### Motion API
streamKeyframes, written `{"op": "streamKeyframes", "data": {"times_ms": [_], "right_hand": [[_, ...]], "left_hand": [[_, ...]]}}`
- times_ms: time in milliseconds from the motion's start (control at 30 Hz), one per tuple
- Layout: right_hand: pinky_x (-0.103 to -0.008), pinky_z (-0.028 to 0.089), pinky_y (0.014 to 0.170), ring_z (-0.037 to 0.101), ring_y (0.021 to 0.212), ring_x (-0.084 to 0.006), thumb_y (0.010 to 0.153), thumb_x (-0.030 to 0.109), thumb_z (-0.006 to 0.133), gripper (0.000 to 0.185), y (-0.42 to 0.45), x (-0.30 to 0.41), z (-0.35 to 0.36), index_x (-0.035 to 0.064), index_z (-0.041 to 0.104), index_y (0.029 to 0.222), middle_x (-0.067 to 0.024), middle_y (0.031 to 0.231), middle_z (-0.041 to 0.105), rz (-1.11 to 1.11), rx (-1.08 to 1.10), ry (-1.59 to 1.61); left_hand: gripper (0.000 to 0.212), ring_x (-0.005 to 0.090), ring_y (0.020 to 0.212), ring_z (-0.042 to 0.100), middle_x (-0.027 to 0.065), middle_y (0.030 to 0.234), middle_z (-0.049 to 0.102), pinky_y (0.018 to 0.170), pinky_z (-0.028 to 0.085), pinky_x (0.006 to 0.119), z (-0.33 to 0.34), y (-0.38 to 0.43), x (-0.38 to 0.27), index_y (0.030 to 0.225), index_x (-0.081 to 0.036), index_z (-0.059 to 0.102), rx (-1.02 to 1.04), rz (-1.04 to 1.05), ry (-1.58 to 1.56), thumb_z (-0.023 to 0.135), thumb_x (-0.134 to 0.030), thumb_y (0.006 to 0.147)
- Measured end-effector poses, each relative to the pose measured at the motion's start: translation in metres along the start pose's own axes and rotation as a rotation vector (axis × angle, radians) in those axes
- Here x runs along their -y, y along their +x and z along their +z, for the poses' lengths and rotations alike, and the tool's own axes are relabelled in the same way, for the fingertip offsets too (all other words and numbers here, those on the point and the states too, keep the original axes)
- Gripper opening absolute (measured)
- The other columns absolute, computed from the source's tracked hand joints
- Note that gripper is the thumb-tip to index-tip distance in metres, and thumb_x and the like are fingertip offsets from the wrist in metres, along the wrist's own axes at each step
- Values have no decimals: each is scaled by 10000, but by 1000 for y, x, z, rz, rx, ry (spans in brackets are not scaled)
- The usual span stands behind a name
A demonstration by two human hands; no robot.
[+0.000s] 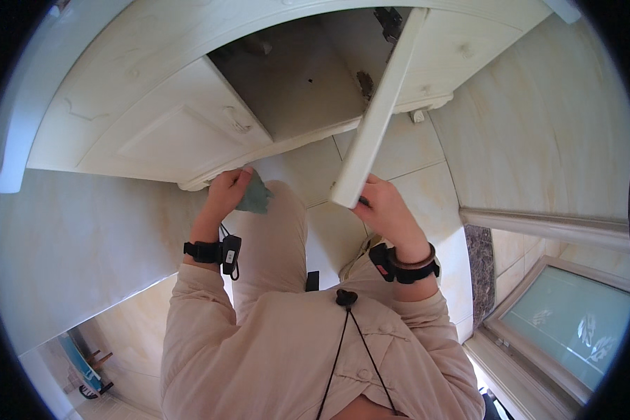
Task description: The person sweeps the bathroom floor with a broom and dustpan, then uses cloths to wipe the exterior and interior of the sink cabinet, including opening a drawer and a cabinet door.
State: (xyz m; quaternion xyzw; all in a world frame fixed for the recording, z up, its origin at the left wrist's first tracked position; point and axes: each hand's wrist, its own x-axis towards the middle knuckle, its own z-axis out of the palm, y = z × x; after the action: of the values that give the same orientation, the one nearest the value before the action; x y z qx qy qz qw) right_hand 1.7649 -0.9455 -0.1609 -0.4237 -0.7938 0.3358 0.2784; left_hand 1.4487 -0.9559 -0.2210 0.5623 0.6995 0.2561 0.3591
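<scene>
A folded green cloth [255, 196] hangs from my left hand [228, 190], pinched between thumb and fingers just below the cabinet's front edge. My right hand [387, 207] grips the outer end of an open cream cabinet door [376, 121], which I see almost edge-on; some fingers are hidden behind it. Past the door, the cabinet's interior [299, 79] is dark, with a worn dark patch [365, 84] on its side wall and a black hinge [389, 23] above. To the left, a panelled cabinet door [178, 126] with a carved handle [236, 119] is closed.
A projecting white countertop edge [10, 157] curves above the cabinet. Below are pale floor tiles [320, 163] and my bent knee [283, 210]. Marble-patterned wall [535, 126] stands to the right, near a framed frosted-glass door [572, 315]. A small cabinet foot [417, 115] juts down.
</scene>
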Motion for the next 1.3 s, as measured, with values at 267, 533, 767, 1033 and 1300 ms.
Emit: {"op": "streamKeyframes", "data": {"times_ms": [267,533,767,1033,1300], "right_hand": [[-431,429,614,519,731,-366,821,161,509,163,46,12,41,4,503,863,-177,812,491,-84,72,20],[-428,421,648,496,772,-397,857,151,455,160,84,26,62,-2,469,900,-198,846,478,-117,51,33],[-439,458,617,537,735,-382,846,187,467,199,117,23,80,2,478,919,-197,873,503,-97,-37,-80],[-454,453,619,542,733,-376,832,208,486,205,145,21,97,8,505,875,-184,859,521,-86,-142,-121],[-392,433,560,526,665,-321,788,113,548,205,141,15,82,27,552,974,-152,790,514,-192,-462,166]], "left_hand": [[369,78,535,419,25,567,485,504,355,236,-21,0,-45,1174,-57,421,-163,48,-256,518,-187,843],[300,108,584,456,44,610,505,567,395,252,-3,27,-38,1136,-42,458,-194,207,-430,455,-150,855],[217,278,636,562,160,659,557,618,439,343,-6,32,-45,1009,-38,528,-221,246,-168,441,-175,864],[191,369,612,543,181,639,558,537,419,424,-11,31,-50,866,-50,543,-296,269,219,478,-229,860],[213,362,594,542,176,635,559,527,421,428,-6,37,-48,797,-44,561,-364,366,309,493,-238,855]]}}
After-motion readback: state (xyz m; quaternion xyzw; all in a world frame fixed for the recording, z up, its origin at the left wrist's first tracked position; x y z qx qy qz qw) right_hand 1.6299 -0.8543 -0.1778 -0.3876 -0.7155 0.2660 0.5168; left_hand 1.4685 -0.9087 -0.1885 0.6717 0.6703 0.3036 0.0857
